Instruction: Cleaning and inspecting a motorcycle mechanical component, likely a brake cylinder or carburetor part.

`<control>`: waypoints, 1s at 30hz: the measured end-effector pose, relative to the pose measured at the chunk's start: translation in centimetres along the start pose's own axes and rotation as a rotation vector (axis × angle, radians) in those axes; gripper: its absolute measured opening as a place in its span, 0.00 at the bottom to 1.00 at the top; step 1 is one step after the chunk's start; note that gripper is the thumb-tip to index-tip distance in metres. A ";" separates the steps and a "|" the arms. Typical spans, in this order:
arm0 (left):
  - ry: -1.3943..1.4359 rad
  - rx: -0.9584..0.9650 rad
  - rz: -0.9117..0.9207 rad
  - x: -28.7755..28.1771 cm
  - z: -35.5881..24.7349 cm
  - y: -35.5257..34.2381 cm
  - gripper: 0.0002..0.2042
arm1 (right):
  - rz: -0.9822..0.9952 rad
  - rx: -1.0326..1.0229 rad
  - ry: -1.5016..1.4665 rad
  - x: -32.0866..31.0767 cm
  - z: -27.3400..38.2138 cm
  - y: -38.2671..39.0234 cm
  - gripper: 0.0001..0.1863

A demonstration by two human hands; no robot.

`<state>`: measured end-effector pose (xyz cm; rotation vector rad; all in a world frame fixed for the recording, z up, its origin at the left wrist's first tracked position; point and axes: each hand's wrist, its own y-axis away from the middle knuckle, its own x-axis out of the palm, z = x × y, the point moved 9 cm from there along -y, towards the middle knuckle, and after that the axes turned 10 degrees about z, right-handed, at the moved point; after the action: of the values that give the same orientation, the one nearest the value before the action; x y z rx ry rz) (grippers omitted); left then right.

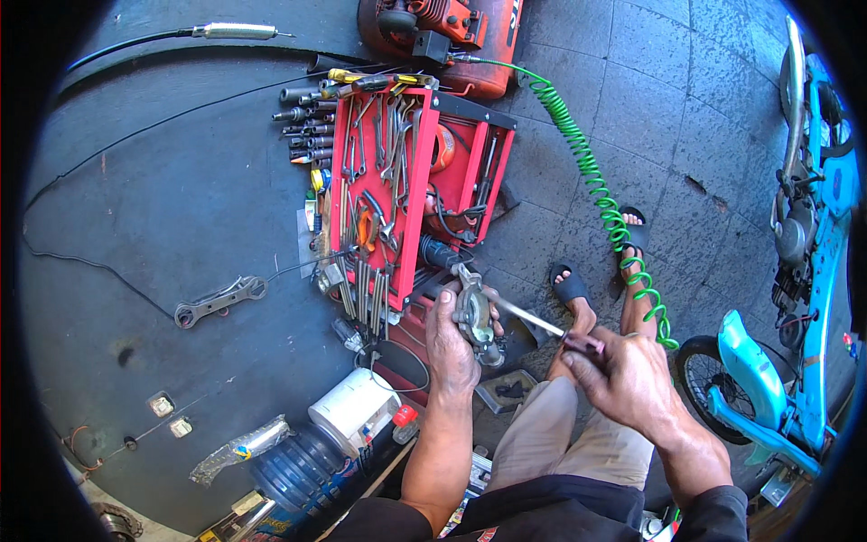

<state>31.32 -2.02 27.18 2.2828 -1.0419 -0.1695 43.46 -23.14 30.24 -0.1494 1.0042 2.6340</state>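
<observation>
My left hand [452,350] is wrapped round a grey metal part [472,312] that looks like a carburetor, with a round opening and a short tube at its lower end. In my right hand [628,375] is a screwdriver with a dark reddish handle [582,344]. Its bright shaft [533,318] points left, and the tip reaches the upper right of the metal part. Whether the tip sits in a screw or merely touches, I cannot tell. Both hands are held out in front of my lap.
Ahead stands a red tool cart [424,172] with wrenches, pliers and sockets. A red compressor [488,63] feeds a coiled green hose [587,154]. A light blue motorcycle [817,271] stands right; a blue water jug [293,470] and white container [352,406] are lower left.
</observation>
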 end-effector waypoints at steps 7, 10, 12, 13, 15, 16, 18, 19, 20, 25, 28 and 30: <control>0.055 0.004 0.056 -0.2 0.3 -1.0 0.24 | 0.227 -0.008 -0.016 0.6 -0.7 1.0 0.19; 0.086 -0.021 0.070 -0.5 0.5 -1.2 0.23 | 0.292 0.083 0.092 0.8 -1.8 1.0 0.19; 0.027 -0.028 0.060 -0.9 0.6 -1.3 0.22 | 0.189 0.125 0.091 -0.2 -2.1 0.9 0.18; -0.011 -0.031 0.049 -1.2 0.6 -1.4 0.22 | 0.145 0.152 0.100 -0.6 -2.2 1.0 0.18; 0.011 -0.068 0.023 -1.7 1.3 -1.6 0.20 | 0.162 0.098 0.065 -0.4 -1.6 1.1 0.17; 0.067 -0.105 0.009 -1.9 1.9 -1.7 0.20 | 0.187 0.050 0.033 -0.2 -1.1 1.2 0.17; 0.200 -0.146 -0.005 -2.0 2.6 -1.9 0.16 | 0.198 0.054 0.059 0.0 -1.0 1.4 0.16; 0.184 -0.117 -0.018 -2.1 2.5 -2.1 0.15 | 0.170 0.057 0.045 -0.1 -1.0 1.4 0.15; 0.155 -0.102 -0.058 -2.3 2.5 -2.3 0.14 | 0.138 0.061 0.031 -0.2 -1.1 1.4 0.15; 0.094 -0.016 -0.102 -2.3 2.5 -3.8 0.14 | 0.183 0.113 0.072 1.3 -1.9 1.4 0.16; -0.041 0.005 -0.215 -3.8 2.8 -4.7 0.16 | 0.246 0.089 0.093 2.4 -2.1 1.4 0.17; -0.088 -0.009 -0.224 -4.4 3.4 -5.2 0.17 | 0.205 0.113 0.100 2.5 -2.5 1.3 0.18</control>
<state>30.45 2.11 20.86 2.3988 -0.8241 -0.3680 40.60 -25.01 28.65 -0.1611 1.2605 2.7661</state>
